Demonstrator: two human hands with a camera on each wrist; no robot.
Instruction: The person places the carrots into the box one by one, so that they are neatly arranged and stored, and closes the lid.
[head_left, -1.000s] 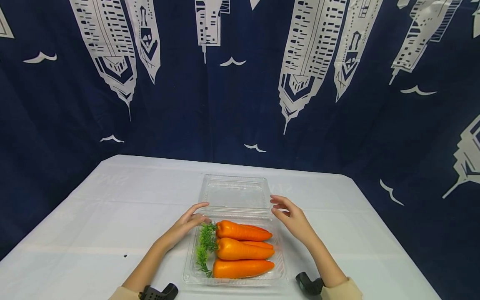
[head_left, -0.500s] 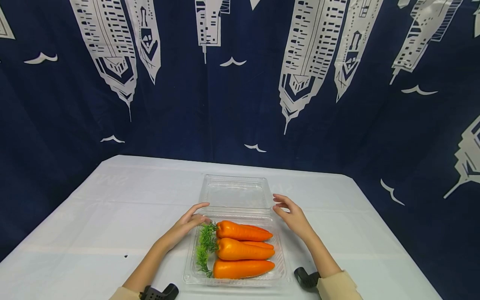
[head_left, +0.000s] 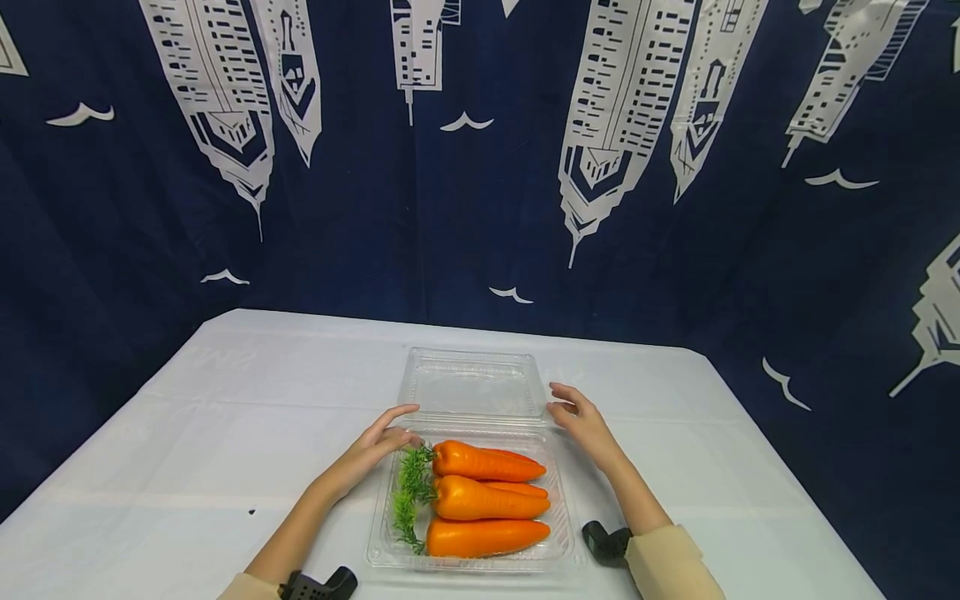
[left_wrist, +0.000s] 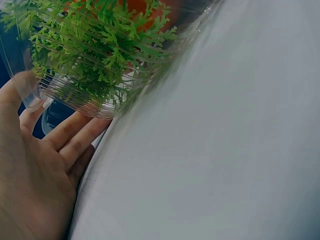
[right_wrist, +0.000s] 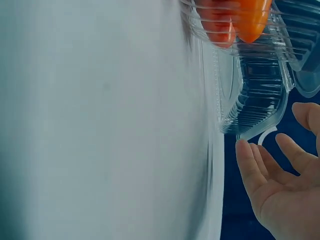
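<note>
A clear plastic clamshell container (head_left: 468, 564) lies unfolded, its base holding several orange carrots (head_left: 487, 538) with green leafy tops (head_left: 408, 500) toward the left. Its transparent lid (head_left: 474, 383) is folded back on the far side. My left hand (head_left: 367, 450) reaches to the base's far left corner; in the left wrist view its fingers (left_wrist: 75, 132) extend, barely bent, against the ribbed wall, the thumb up by the rim. Beside the lid's near right corner is my right hand (head_left: 588, 425), fingers spread and gently bent, nothing in its grasp.
A white-covered table (head_left: 247, 433) bears the container. Behind it hangs a navy curtain (head_left: 360, 225) with white building prints. A small dark speck (head_left: 251, 512) lies on the cloth at left. Each wrist wears a black camera (head_left: 318, 585).
My right hand has shifted slightly right and away from the head camera along the lid's edge, and its forearm has swung inward. The left hand, container and carrots stay put.
</note>
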